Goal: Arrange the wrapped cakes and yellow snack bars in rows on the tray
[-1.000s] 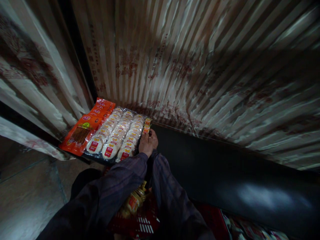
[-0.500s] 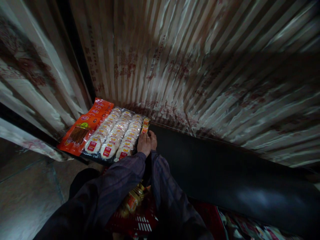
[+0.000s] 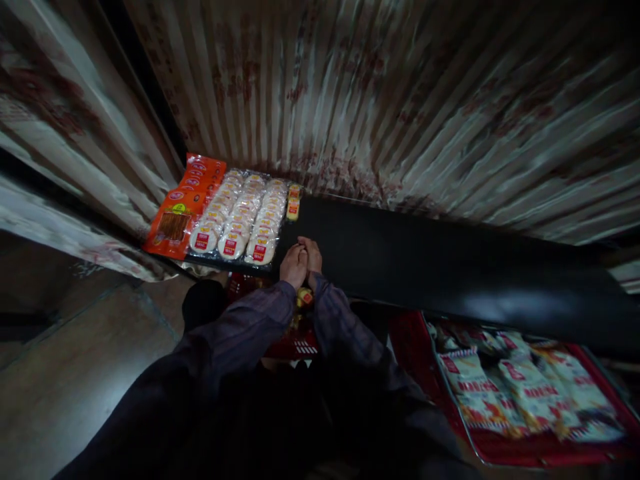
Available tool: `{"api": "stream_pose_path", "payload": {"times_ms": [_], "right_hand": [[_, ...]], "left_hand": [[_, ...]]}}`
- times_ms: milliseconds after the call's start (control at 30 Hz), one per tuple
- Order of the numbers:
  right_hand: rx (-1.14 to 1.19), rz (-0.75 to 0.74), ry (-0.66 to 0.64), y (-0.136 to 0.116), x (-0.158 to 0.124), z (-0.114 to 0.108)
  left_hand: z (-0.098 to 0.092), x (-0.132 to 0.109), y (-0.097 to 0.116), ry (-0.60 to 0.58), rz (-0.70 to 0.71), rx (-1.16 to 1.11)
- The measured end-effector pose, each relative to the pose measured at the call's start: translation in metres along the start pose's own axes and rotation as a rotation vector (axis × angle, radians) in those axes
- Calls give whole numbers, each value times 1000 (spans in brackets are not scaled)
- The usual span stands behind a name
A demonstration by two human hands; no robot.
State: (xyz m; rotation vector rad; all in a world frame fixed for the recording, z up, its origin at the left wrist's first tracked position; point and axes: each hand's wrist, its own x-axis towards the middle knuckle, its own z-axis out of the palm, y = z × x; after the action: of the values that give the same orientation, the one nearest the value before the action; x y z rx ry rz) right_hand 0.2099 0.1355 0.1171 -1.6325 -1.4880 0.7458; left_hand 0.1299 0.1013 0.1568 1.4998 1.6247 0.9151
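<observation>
My left hand and my right hand are pressed together at the front of a dark shelf, fingers curled; whatever is inside them is hidden. Just left of them lies a clear pack of round white cakes with red labels, in three rows. A small yellow and red packet sits at its right edge, beyond my hands and apart from them. An orange snack pack lies at the far left of the shelf.
Pale striped wrapped goods rise behind the shelf. Below my arms is a red basket with yellow packets. A red crate of white and red bags stands low on the right. Bare floor lies to the left.
My hands have drawn back from the small yellow packet toward the shelf's front edge. The view has dropped, so the red crate at the right now shows.
</observation>
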Motion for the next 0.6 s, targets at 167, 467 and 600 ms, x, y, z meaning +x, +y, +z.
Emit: {"api": "stream_pose_path", "payload": {"times_ms": [167,467,600], "right_hand": [[-35,-112,-12,-11,-76,-5],[-151,45,-324,51,-172,32],[-113,143,-318,70,-161,45]], "left_hand": [[-25,-75,-30,-63,205,-40],[-38,-128,-114,-44,-187,166],[-39,-109,-131,89,-410,193]]}}
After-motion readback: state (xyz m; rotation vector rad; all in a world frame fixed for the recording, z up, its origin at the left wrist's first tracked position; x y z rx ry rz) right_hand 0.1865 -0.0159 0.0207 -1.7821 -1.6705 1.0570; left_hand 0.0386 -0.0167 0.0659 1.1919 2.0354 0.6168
